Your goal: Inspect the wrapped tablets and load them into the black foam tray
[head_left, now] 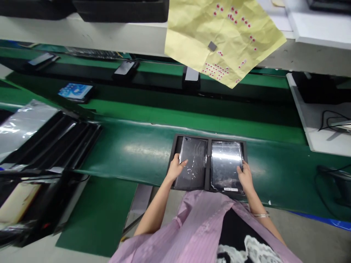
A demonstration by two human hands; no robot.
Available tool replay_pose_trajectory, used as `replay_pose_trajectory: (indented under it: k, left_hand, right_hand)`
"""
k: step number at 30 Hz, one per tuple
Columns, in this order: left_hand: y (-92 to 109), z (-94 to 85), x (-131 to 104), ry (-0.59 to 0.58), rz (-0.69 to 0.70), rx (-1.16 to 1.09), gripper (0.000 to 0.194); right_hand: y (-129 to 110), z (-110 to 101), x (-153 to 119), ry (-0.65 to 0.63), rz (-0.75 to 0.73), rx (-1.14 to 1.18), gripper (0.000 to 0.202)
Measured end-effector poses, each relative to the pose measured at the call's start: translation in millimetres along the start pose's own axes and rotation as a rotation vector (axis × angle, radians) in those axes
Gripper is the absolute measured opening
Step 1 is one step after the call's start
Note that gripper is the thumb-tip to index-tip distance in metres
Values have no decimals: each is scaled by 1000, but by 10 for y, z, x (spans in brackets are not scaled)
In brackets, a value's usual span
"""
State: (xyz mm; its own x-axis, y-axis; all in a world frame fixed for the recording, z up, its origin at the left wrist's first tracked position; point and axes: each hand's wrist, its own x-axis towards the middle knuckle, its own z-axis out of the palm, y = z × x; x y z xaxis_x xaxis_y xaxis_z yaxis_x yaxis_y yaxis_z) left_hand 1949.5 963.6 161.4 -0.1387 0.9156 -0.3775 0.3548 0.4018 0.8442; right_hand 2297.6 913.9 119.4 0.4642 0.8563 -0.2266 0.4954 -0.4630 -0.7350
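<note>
Well, the bench [131,151] bears a two-compartment tray [209,146]: dark tablet [194,170] at nine o'clock, shiny tablet [225,168] at three. The left hand [174,169] grips the dark tablet's outer edge; the right hand [245,178] lays its thumb on the shiny tablet, grip unclear.

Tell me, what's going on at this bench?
A person has both hands at two tablets in a dark, two-part tray on a green bench. The left hand is at the outer edge of the left tablet, which lies camera side up. The right hand is at the outer edge of the right tablet, its glossy face up. Both thumbs rest on the tablets. A yellow sheet hangs beyond the bench.
</note>
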Motion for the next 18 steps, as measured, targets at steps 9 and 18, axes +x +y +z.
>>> replay_pose_trajectory:
  k: [9,18]
  left_hand:
    - [348,-248,-272,86,-60,-986,49]
    - [743,232,-403,27,60,-1219,43]
  right_hand:
    - [149,-25,9,-22,48,36,63]
    - [52,-120,-186,24,183,192,48]
